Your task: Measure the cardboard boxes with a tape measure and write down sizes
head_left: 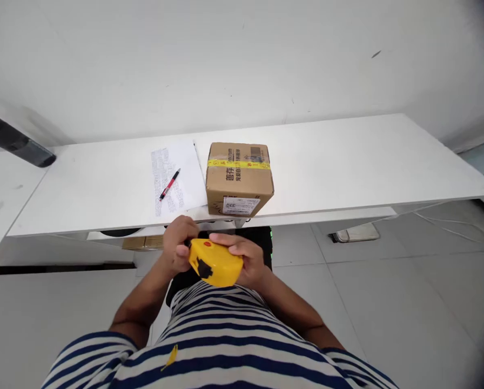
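A yellow tape measure (pixel 217 263) with black parts and a red spot is held in front of my striped shirt, just off the near edge of the table. My right hand (pixel 250 258) wraps round its body from the right, fingers lying over the top. At its left end, my left hand (pixel 178 243) pinches close by the black part; the fingertips hide exactly what is between them. Beyond my hands a brown cardboard box (pixel 240 183) stands at the table's near edge, with yellow printed tape across its top and a white label on its front.
The long white table (pixel 339 162) runs along a wall. Left of the box lies a sheet of paper (pixel 189 178) with handwriting, and a red and black pen (pixel 169 185) rests on it. A dark cylindrical object (pixel 19 138) juts in at far left. A cable (pixel 448 229) hangs below the table.
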Action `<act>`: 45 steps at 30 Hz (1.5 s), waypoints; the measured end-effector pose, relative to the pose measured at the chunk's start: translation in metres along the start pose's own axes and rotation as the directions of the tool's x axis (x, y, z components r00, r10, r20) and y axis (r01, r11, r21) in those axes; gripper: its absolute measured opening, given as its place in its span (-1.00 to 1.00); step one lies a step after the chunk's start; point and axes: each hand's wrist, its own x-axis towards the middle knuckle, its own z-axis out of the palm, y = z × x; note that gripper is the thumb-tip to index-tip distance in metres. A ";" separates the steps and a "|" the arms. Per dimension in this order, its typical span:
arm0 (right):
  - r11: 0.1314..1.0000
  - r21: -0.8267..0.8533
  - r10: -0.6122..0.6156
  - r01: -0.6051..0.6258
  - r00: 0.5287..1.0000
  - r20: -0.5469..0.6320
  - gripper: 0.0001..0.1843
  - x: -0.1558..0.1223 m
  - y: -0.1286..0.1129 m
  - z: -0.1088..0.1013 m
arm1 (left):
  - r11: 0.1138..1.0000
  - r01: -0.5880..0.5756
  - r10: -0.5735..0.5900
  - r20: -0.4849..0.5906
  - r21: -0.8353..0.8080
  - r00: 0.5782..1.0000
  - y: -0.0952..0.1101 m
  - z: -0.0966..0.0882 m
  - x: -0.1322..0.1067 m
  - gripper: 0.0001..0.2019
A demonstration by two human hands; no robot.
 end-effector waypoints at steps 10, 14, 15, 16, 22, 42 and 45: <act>0.799 0.105 0.586 -0.592 0.806 0.081 0.22 0.033 0.050 0.029 | 0.653 0.517 -0.385 -0.345 0.553 0.856 -0.064 -0.043 -0.038 -0.64; 0.770 -0.005 0.634 -0.638 0.767 -0.101 0.51 0.060 0.054 0.003 | 0.422 0.518 -0.449 -0.325 0.744 0.832 -0.091 -0.052 -0.013 -0.63; 0.765 -0.035 0.632 -0.644 0.759 -0.158 0.52 0.067 0.056 -0.008 | 0.390 0.522 -0.477 -0.318 0.759 0.819 -0.098 -0.053 -0.008 -0.58; 0.759 -0.077 0.619 -0.646 0.754 -0.218 0.49 0.075 0.058 -0.020 | 0.376 0.522 -0.503 -0.304 0.765 0.809 -0.104 -0.052 -0.003 -0.58; 0.741 -0.392 0.377 -0.546 0.820 -0.431 -0.30 0.114 0.073 -0.085 | 0.433 0.569 -0.543 -0.302 0.699 0.784 -0.126 -0.047 0.001 -0.86; 0.151 -0.946 0.310 0.287 0.895 0.321 -0.55 0.141 0.051 0.013 | 0.870 0.380 -0.341 -0.174 0.313 0.924 -0.061 0.000 -0.028 -0.82; 0.169 -0.909 0.332 0.381 0.846 0.416 -0.54 0.142 0.053 0.020 | 0.872 0.445 -0.389 -0.264 0.203 0.883 -0.061 0.002 -0.036 -0.76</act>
